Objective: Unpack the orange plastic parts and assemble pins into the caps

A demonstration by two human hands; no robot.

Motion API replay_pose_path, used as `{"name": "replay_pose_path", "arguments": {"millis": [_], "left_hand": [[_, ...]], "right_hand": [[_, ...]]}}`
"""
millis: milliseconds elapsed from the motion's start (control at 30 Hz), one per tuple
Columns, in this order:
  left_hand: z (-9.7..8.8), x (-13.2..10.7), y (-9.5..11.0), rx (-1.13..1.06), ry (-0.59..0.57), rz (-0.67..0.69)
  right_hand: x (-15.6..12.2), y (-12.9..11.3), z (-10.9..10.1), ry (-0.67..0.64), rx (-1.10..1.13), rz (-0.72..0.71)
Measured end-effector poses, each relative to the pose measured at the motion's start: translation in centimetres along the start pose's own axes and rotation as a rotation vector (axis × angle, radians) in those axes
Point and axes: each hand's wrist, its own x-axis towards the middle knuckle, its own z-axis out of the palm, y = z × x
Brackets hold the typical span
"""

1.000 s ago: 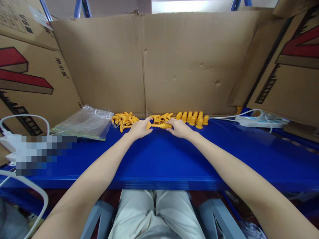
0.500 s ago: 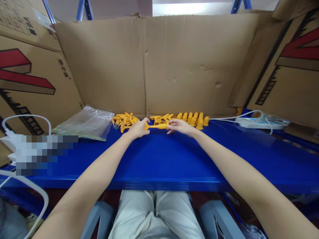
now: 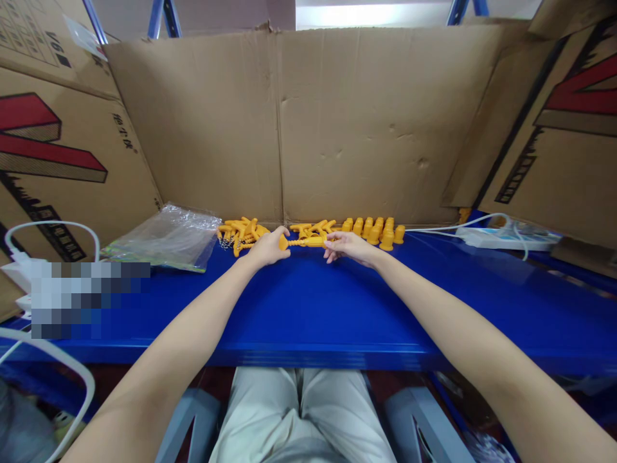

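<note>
A yellow plastic piece with a twisted, screw-like shaft [image 3: 299, 242] spans level between my hands, just above the blue surface. My left hand [image 3: 270, 247] is closed around its left end, where a wide round flange shows at the thumb. The fingers of my right hand [image 3: 344, 245] pinch the thicker, sleeve-like right end [image 3: 316, 241]. What lies inside either grip is hidden. Behind the piece lie several yellow branched parts [image 3: 315, 227]. Left of my left hand is a pile of yellow T-shaped parts [image 3: 243, 230] with small metal chains.
Several yellow cap-like pieces [image 3: 385, 239] stand in rows to the right. A clear plastic bag [image 3: 166, 241] lies at the left. Cardboard walls [image 3: 376, 122] enclose the blue shelf [image 3: 308, 308]. A white power strip [image 3: 506, 238] with cables sits at the right.
My right fingers have shifted slightly around the right end of the yellow piece. My left hand stays in about the same place, with its grip kept.
</note>
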Motion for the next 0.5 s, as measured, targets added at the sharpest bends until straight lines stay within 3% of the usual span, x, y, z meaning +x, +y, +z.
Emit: {"name": "replay_pose_path", "arguments": {"millis": [400, 500], "left_hand": [[0.06, 0.05, 0.36, -0.111, 0.028, 0.02], [0.11, 0.07, 0.25, -0.123, 0.026, 0.002]], "right_hand": [[0.18, -0.28, 0.12, 0.022, -0.078, 0.204], [-0.18, -0.46, -0.08, -0.016, -0.005, 0.173]]}}
